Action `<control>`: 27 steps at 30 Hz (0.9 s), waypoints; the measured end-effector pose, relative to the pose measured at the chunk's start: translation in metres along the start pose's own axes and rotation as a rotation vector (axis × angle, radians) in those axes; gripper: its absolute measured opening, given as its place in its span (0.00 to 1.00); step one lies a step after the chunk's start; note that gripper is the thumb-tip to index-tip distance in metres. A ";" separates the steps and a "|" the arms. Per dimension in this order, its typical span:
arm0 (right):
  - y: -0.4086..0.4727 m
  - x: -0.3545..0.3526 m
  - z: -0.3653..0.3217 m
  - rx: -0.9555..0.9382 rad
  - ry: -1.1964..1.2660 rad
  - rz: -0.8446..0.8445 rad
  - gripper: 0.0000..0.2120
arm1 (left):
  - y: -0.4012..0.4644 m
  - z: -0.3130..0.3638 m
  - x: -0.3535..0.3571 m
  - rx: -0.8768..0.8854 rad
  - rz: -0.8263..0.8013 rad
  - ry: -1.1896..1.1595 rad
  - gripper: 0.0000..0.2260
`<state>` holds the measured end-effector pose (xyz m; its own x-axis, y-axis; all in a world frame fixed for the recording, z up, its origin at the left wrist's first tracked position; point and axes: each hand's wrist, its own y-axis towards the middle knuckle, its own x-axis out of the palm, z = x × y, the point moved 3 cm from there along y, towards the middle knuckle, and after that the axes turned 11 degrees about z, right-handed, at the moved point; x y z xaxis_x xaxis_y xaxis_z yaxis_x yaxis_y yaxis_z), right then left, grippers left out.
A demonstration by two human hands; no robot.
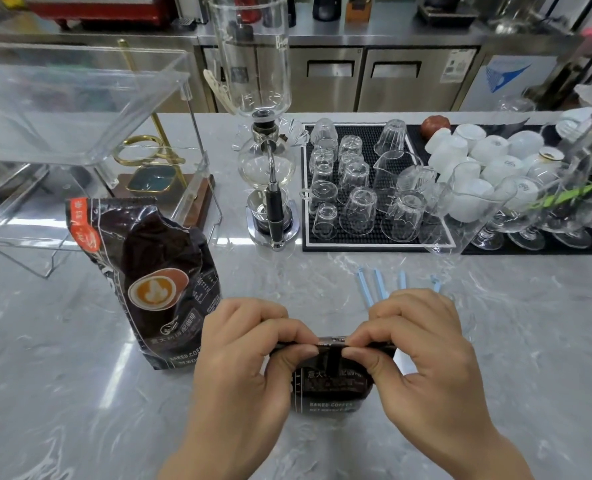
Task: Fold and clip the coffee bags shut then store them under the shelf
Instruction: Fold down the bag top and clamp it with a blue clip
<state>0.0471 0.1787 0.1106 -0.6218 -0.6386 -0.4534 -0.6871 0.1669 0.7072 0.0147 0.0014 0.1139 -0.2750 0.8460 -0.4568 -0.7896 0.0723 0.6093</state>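
A dark coffee bag [332, 382] stands on the marble counter right in front of me. My left hand [246, 355] and my right hand [422, 351] both pinch its folded top edge, thumbs facing me and fingers curled over the fold. A second dark coffee bag [156, 282] with a latte picture stands upright to the left, its top open and crumpled. Several light blue sealing clips [379, 284] lie on the counter just beyond my right hand. A clear acrylic shelf [79, 109] stands at the far left.
A glass siphon coffee maker [270, 174] stands in the middle behind the bags. A black mat [308, 244] with upturned glasses and white cups fills the right back. A brass stand on a wooden base sits under the acrylic shelf.
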 end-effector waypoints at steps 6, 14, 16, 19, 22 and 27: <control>0.001 -0.008 0.005 0.015 -0.029 0.010 0.10 | 0.000 -0.007 -0.005 0.000 0.014 0.043 0.07; -0.002 -0.015 0.013 0.072 0.002 -0.002 0.10 | -0.003 -0.013 -0.008 -0.009 0.019 0.011 0.05; -0.005 -0.014 0.018 0.176 0.122 -0.064 0.07 | -0.003 -0.018 -0.006 -0.044 -0.044 -0.118 0.02; -0.015 -0.007 0.025 0.420 0.320 -0.189 0.03 | -0.006 -0.029 0.000 -0.230 -0.181 -0.367 0.03; -0.021 0.000 0.030 0.512 0.362 -0.210 0.07 | -0.009 -0.036 0.008 -0.303 -0.214 -0.383 0.07; -0.021 0.007 0.035 0.479 0.389 -0.264 0.08 | -0.005 -0.039 0.014 -0.237 -0.203 -0.319 0.06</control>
<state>0.0437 0.1972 0.0733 -0.2911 -0.9128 -0.2863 -0.9441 0.2257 0.2402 -0.0066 -0.0081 0.0791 0.0517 0.9505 -0.3063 -0.9243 0.1617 0.3457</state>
